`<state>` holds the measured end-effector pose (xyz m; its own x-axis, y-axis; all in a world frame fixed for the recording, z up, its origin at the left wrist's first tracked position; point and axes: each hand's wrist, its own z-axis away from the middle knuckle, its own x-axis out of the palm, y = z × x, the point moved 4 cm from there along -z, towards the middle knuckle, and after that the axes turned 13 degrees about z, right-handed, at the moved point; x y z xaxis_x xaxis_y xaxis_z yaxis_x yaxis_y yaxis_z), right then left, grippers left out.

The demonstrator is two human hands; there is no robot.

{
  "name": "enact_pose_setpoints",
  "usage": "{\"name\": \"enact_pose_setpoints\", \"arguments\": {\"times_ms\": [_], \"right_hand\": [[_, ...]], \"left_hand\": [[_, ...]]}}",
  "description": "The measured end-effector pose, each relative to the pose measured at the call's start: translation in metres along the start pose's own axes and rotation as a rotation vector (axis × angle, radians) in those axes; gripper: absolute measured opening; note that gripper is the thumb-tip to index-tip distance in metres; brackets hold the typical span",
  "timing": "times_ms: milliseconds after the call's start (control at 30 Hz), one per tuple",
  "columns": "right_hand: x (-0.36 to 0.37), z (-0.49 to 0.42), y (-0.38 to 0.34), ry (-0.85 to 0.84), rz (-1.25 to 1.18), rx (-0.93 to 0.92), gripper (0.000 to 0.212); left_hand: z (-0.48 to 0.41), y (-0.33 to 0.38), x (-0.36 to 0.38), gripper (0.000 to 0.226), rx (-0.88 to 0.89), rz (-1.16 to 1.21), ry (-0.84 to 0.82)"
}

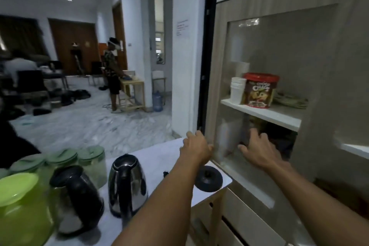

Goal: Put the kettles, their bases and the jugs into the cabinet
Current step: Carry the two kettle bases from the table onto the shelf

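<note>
Head view: both hands reach toward the cabinet [225, 66] and its glass door. The left hand [196, 147] curls at the door's edge, though whether it grips it cannot be told; the right hand [259, 150] is spread flat at the glass. On the white table [159, 152] stand two steel kettles [127, 184] [76, 198], a round black base [208, 179] near the cabinet, and green-lidded jugs [93, 164] at the far left.

Green jug [19, 211] cut by left edge, lower cabinet shelf [279, 140] dim (contents unreadable) — motion-blurred.
</note>
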<state>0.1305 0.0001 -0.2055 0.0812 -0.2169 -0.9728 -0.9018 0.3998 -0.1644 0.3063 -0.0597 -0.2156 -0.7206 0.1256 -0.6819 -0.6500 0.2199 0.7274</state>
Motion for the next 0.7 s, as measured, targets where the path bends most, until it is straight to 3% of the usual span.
{"name": "enact_pose_setpoints", "arguments": {"times_ms": [200,433,700], "right_hand": [[0.102,-0.091,-0.005,-0.252,0.043,-0.17,0.057],[0.208,-0.142,-0.017,-0.472,0.125,-0.356,0.069],[0.311,-0.175,-0.022,-0.635,0.205,-0.38,0.096]], "left_hand": [[-0.047,-0.063,0.051,0.061,-0.279,-0.019,0.043],[-0.085,-0.133,0.1,0.066,-0.451,-0.129,-0.007],[-0.123,-0.22,0.157,0.106,-0.574,-0.142,-0.092]]}}
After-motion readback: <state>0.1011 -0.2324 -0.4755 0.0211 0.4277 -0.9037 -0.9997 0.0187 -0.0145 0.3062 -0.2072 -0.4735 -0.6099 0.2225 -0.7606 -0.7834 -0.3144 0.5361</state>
